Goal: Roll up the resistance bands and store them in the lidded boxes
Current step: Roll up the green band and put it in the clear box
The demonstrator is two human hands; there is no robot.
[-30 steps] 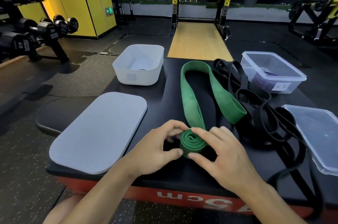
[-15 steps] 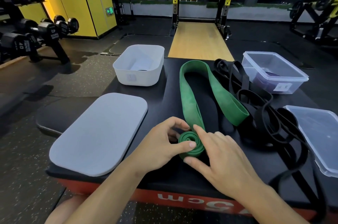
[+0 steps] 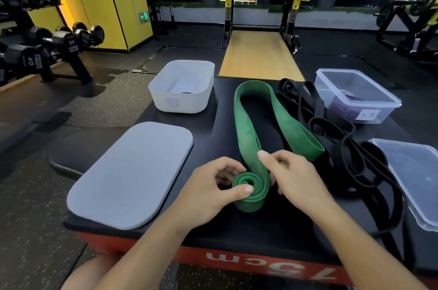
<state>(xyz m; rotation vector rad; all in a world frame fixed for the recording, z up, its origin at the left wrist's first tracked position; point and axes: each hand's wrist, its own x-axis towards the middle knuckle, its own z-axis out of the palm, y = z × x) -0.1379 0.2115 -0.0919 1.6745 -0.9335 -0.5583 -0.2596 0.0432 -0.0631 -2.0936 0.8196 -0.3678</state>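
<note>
- Right now, rolling step: the green resistance band (image 3: 246, 128) is partly wound, and its coil (image 3: 258, 195) sits at the near end of the black box top (image 3: 213, 128).
- Left hand (image 3: 208, 192) pinches the coil, with the thumb across the spiral face and the fingers curled behind it.
- Right hand (image 3: 296, 178) has bent fingers on the strap where it leaves the coil, index laid along it; the thumb is hidden.
- Key relation: the unrolled tail runs straight away from the fingers, loops at the far edge and comes back on the right. The coil axis lies roughly left-right, so rolling goes forward.
- Most of the length is unwound, I reckon.
- White box (image 3: 182, 100) is open at far left, nearer the left hand; its grey lid (image 3: 132, 176) lies beside that hand.
- Black bands (image 3: 343, 147) lie loose on the right, touching the tail.
</note>
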